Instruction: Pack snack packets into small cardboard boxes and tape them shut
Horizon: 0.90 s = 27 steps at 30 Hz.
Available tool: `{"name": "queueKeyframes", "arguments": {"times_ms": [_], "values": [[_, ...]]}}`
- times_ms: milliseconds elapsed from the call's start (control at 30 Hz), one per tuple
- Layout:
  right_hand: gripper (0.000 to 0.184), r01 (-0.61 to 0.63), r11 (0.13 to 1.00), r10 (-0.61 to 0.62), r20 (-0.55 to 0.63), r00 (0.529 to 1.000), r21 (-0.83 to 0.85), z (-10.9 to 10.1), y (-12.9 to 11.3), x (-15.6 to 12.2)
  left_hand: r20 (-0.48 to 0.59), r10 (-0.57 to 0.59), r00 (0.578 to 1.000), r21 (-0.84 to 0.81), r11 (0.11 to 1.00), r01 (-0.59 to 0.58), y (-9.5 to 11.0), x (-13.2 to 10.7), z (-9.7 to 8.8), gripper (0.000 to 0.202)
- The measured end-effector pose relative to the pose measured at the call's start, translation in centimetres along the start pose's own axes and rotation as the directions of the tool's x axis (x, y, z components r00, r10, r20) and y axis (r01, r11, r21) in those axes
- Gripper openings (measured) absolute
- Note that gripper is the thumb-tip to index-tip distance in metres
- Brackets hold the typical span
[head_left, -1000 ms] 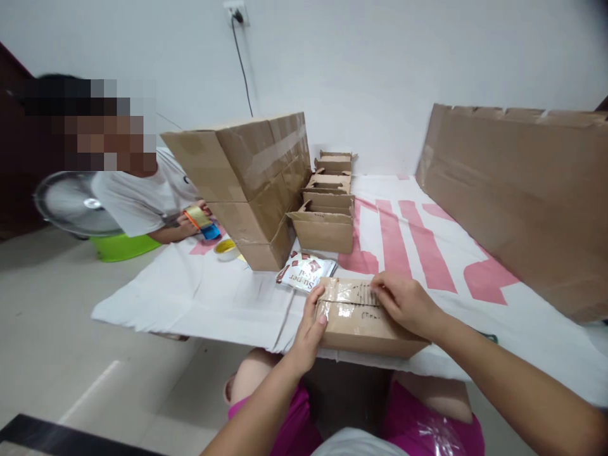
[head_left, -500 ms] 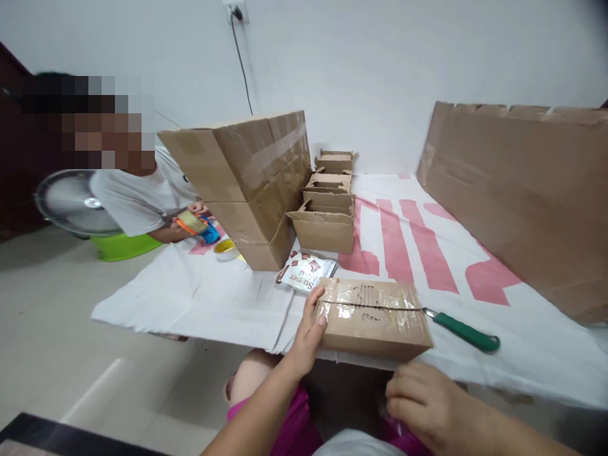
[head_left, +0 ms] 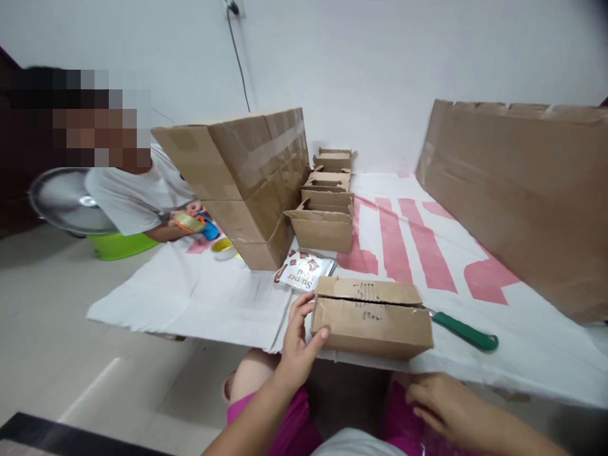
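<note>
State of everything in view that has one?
Near box, top flaps down, gap between
Left hand, touching near box
Right hand, off the box
Green-handled tool, lying beside near box
Boxes in row, open
Stacked boxes, taped shut
Silver packet, lying flat
Tape dispenser, held by co-worker
Plug, in wall socket

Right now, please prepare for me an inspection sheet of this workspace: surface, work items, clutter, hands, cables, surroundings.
Surface: white cloth with pinkish-red print, wrinkled in places.
Work items: carton, dark gap along its top; green-handled tool at its right, metal end partly hidden.
Clutter: silver packet, bowl, stacked boxes, open boxes.
Hands: left hand against the carton's left end, thumb and fingers apart; right hand low by the lap, whether it holds anything is unclear.
Cables: dark cable on the wall, plugged into a socket.
Surroundings: another person and green basin at left, large cardboard piece at right.
</note>
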State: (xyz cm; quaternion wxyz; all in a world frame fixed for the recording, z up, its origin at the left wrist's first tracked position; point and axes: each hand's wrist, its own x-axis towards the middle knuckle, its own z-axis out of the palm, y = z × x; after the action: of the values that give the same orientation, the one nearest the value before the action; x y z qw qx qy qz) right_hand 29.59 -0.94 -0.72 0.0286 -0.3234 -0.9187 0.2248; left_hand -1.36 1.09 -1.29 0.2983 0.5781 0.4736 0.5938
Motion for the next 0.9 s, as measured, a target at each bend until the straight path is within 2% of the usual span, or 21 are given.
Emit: {"name": "queueKeyframes", "arguments": {"times_ms": [67, 100, 133, 200, 267, 300, 333, 367, 400, 500, 567, 633, 733, 800, 900], "values": [[0.02, 0.061, 0.997, -0.055, -0.162, 0.985, 0.037, -2.2, 0.1, -0.2, 0.017, 0.061, 0.998, 0.043, 0.997, -0.062, 0.4, -0.3, -0.3, 0.019], [0.018, 0.089, 0.996, -0.077, -0.279, 0.957, 0.032, -2.9, 0.3, -0.5, 0.025, 0.099, 0.995, 0.052, 0.994, -0.1, 0.5, -0.5, -0.4, 0.014], [0.015, 0.104, 0.994, -0.087, -0.401, 0.912, 0.02, -3.5, 0.6, -0.8, 0.027, 0.131, 0.991, 0.055, 0.99, -0.132, 0.4, -0.7, -0.6, 0.011], [0.013, 0.087, 0.996, -0.066, -0.611, 0.789, 0.004, -4.4, 1.2, -1.6, 0.02, 0.162, 0.987, 0.053, 0.985, -0.162, 0.2, -1.1, -0.7, 0.008], [0.014, 0.036, 0.999, 0.0, -0.747, 0.665, 0.032, -4.8, 1.5, -1.8, 0.002, 0.144, 0.99, 0.042, 0.989, -0.144, -0.2, -1.5, -0.8, 0.007], [0.015, 0.009, 0.998, 0.038, -0.788, 0.614, 0.054, -5.0, 1.6, -1.7, -0.008, 0.124, 0.992, 0.036, 0.992, -0.123, -0.3, -1.6, -0.8, 0.008], [0.014, -0.015, 0.997, 0.065, -0.81, 0.583, 0.07, -5.1, 1.5, -1.2, -0.016, 0.104, 0.994, 0.032, 0.994, -0.104, -0.4, -1.7, -0.7, 0.01], [0.012, -0.027, 0.997, 0.071, -0.811, 0.581, 0.069, -5.2, 1.3, -0.7, -0.021, 0.087, 0.996, 0.031, 0.996, -0.086, -0.5, -1.7, -0.7, 0.011], [0.012, -0.03, 0.998, 0.055, -0.788, 0.613, 0.046, -5.3, 1.1, 0.1, -0.023, 0.074, 0.997, 0.031, 0.997, -0.073, -0.5, -1.8, -0.7, 0.011], [0.039, -0.006, 0.988, -0.088, -0.608, 0.789, -0.152, -5.2, 0.4, 2.3, 0.024, 0.077, 0.997, 0.019, 0.997, -0.078, -0.4, -1.9, -0.8, 0.015], [0.038, -0.003, 0.962, -0.142, -0.513, 0.847, -0.271, -4.8, 0.4, 3.2, 0.02, 0.085, 0.996, -0.003, 0.996, -0.085, -0.4, -2.1, -1.0, 0.02], [0.025, -0.015, 0.949, -0.156, -0.511, 0.846, -0.316, -4.3, 0.9, 3.3, -0.07, 0.054, 0.996, -0.024, 0.998, -0.056, -0.6, -2.2, -1.3, 0.021], [0.017, 0.007, 0.953, -0.186, -0.567, 0.803, -0.303, -3.7, 2.2, 2.7, -0.22, -0.052, 0.974, -0.048, 0.998, 0.042, -1.1, -2.1, -1.9, 0.018], [0.017, 0.024, 0.955, -0.203, -0.592, 0.78, -0.296, -3.5, 2.8, 2.3, -0.216, -0.131, 0.968, -0.057, 0.991, 0.121, -1.4, -1.9, -2.1, 0.019], [0.017, 0.029, 0.954, -0.211, -0.6, 0.772, -0.298, -3.4, 3.1, 1.9, -0.1, -0.237, 0.966, -0.072, 0.97, 0.23, -1.7, -1.9, -1.9, 0.023]]}}
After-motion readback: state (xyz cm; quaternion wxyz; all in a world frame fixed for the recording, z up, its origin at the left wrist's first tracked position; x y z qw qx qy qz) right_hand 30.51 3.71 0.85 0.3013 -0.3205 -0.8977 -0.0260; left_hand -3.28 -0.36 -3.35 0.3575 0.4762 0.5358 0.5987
